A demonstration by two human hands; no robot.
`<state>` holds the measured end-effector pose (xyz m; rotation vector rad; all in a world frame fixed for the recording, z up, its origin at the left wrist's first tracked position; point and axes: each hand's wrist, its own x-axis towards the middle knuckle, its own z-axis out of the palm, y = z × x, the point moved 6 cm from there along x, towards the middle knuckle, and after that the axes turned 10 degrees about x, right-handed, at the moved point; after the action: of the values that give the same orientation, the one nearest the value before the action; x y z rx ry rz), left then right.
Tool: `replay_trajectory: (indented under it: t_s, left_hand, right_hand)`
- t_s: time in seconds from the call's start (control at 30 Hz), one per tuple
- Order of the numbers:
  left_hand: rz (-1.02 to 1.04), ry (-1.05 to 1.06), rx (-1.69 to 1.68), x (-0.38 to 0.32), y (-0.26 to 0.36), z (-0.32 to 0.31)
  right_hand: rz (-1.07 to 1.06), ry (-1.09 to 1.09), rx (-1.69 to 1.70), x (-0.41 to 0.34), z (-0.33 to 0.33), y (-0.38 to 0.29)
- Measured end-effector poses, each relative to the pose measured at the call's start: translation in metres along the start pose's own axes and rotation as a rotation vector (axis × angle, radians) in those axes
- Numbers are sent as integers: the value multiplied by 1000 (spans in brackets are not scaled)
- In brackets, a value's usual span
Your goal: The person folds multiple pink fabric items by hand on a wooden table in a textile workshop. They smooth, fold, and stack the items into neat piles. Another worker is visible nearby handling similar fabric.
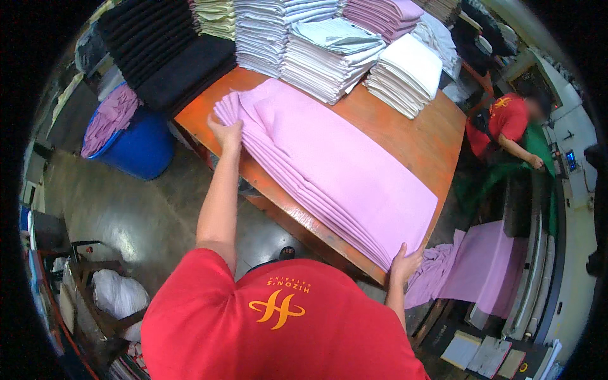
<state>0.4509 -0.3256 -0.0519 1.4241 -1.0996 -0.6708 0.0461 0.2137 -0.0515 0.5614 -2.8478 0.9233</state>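
Observation:
A long pink cloth (332, 161), folded in several layers, lies slantwise across the wooden table (408, 142). At its far left end my left hand (225, 133) grips the gathered layers, which bunch up and crease there. My right hand (404, 264) holds the near right corner, by the table's edge, with the thumb on top and the fingers partly hidden. Between my hands the stacked folds run along the cloth's near side, and the top layer is mostly smooth.
Stacks of folded white cloths (313, 69), black cloths (185, 66) and pink cloths (382, 19) line the table's back. A blue tub (137, 147) with pink cloth stands left. At right, another person (506, 123) handles green cloth beside a roller machine (527, 266), where more pink cloth (475, 266) hangs.

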Motion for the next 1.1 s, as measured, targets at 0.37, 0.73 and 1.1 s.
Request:
replay_trajectory:
  t_s: [0.37, 0.73, 1.1]
  left_hand:
    - [427, -433, 271, -146, 76, 37]
    - [629, -662, 1318, -52, -35, 54]
    - [937, -1257, 861, -237, 65, 99]
  right_hand:
    - [62, -59, -85, -20, -6, -6]
    - [82, -120, -17, -19, -4, 5]
    - [516, -506, 650, 15, 37, 68]
